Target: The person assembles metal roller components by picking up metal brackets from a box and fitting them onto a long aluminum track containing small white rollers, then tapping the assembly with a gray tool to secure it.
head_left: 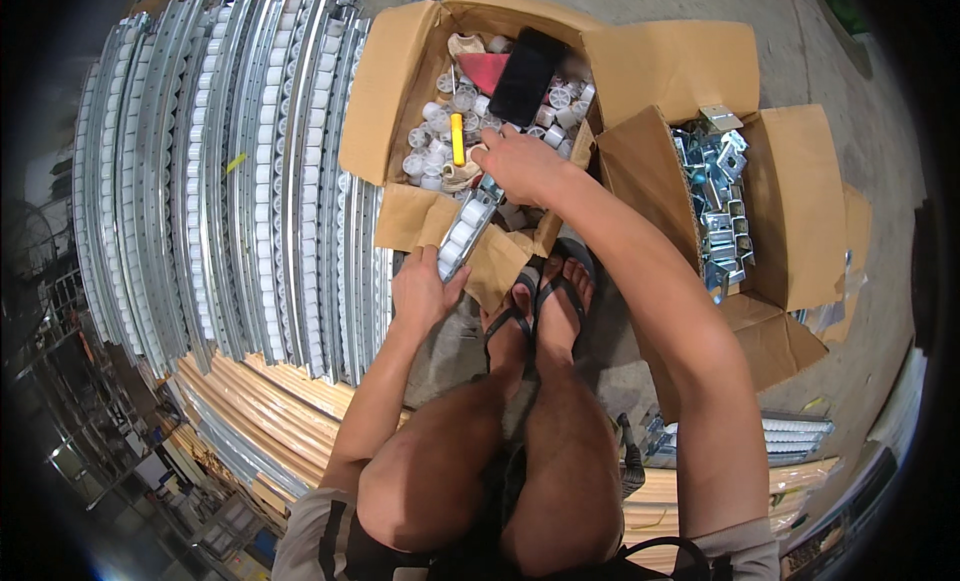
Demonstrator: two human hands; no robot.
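My left hand (pixel 422 286) grips the near end of a short metal roller track (pixel 463 239) with white rollers, tilted over the front flap of a cardboard box. My right hand (pixel 525 166) is at the track's far end, where a bluish metal end piece shows. Its fingers are curled in, and what they pinch is hidden. The box (pixel 390 101) holds many loose white plastic rollers (pixel 430 146). On top of these lie a yellow-handled tool (pixel 458 139), a black phone (pixel 527 76), a red piece (pixel 484 71) and pale cloth gloves (pixel 463 171).
A second open box (pixel 790 191) on the right holds shiny metal brackets (pixel 722 196). Long roller tracks (pixel 210 171) are stacked at the left, above tan wrapped lengths (pixel 265 401). My sandalled feet (pixel 540 301) rest on the concrete floor between the boxes' near sides.
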